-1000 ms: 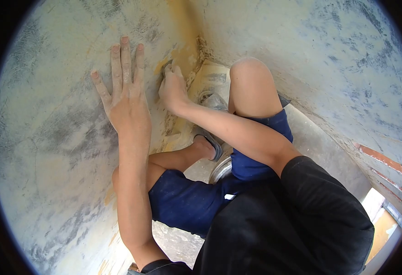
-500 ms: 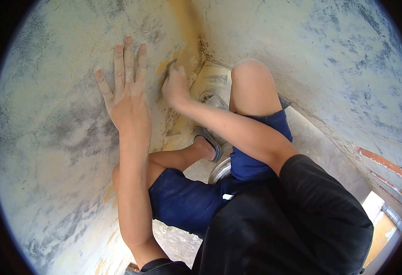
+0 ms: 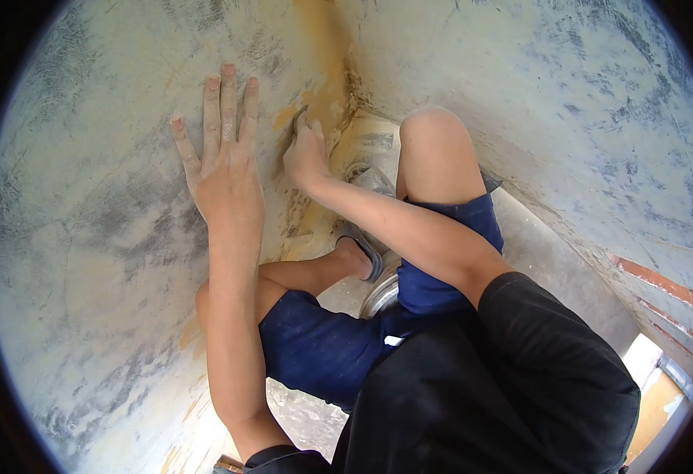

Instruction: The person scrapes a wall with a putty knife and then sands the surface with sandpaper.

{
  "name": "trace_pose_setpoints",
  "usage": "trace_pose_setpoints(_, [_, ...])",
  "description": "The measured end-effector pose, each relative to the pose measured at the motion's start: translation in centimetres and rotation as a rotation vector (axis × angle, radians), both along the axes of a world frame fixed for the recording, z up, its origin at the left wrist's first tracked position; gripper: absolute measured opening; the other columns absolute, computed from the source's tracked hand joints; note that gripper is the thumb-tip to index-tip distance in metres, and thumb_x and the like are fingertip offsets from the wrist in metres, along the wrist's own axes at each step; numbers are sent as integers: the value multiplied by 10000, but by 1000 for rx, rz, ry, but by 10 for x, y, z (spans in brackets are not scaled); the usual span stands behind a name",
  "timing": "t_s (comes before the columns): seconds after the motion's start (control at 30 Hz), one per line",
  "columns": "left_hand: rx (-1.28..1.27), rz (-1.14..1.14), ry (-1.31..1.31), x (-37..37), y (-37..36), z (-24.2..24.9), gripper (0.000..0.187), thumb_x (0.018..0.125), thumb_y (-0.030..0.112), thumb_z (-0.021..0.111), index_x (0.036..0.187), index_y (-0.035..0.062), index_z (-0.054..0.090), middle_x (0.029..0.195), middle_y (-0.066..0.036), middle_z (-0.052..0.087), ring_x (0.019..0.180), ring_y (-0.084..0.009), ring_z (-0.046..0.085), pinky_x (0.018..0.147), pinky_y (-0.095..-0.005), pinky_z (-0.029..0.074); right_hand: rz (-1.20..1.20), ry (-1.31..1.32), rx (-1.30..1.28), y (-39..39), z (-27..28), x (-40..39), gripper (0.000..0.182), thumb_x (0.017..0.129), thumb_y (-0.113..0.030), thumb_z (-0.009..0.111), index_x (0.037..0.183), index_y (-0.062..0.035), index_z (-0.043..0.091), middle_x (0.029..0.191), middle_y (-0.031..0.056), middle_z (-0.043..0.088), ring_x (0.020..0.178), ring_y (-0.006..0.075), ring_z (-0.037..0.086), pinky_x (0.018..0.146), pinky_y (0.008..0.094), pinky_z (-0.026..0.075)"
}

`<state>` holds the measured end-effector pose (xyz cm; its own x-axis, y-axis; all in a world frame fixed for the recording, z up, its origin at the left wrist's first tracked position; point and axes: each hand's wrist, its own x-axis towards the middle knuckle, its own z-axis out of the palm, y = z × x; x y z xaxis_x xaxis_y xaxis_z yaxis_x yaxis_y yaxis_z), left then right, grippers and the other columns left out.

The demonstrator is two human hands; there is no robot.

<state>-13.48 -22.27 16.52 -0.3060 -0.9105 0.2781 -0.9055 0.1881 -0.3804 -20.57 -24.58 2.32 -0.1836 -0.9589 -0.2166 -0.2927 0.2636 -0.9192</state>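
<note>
Probably light and fairly stiff, the dark tool (image 3: 300, 115) at upper centre, best held by its back, is gripped in the right hand (image 3: 306, 161) against the wall (image 3: 109, 150), the left hand (image 3: 230, 186) spread flat.

Wall (image 3: 109, 197): pale, with a cream to greenish cast. Finish uneven, marked with grey smudges and streaks; dark patches are spread over the middle and lower areas. An ochre-yellow band runs down beside the inside corner, with smaller ochre patches next to it. The surface near the foot of the corner is rough and brown-spotted. The wall occupies the left side of the view.

Hand-held item (image 3: 302, 115): small and dark grey, mostly covered by the right hand (image 3: 307, 156). Visible edge tilted, positioned at the wall beside the ochre patches. Full shape cannot be determined.
</note>
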Motion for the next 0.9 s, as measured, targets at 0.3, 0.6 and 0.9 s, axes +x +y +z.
trace_pose_setpoints(0.3, [-37,-19,-16,0,2,-1,895,814,-31,555,1622,309,377,1721,95,267,1581,-109,229,1315,-504,-6,4,-13,8,11,7,0,534,898,113,413,1425,118,496,1420,301,479,1282,477,528,1093,483,439])
trace_pose_setpoints(0.6, [-33,-7,-34,2,2,-1,899,815,-42,554,1618,324,380,1720,108,265,1578,-103,234,1318,-494,20,-117,-87,147,-41,-14,-26,507,921,32,506,1425,82,542,1452,236,478,1320,395,515,1096,449,444])
trace_pose_setpoints(0.9, [-41,-42,22,3,1,-2,856,831,-27,551,1607,302,406,1720,101,268,1578,-105,236,1319,-490,34,-252,73,-224,-23,-37,6,553,879,25,516,1414,166,512,1553,311,433,1366,450,488,1177,455,387])
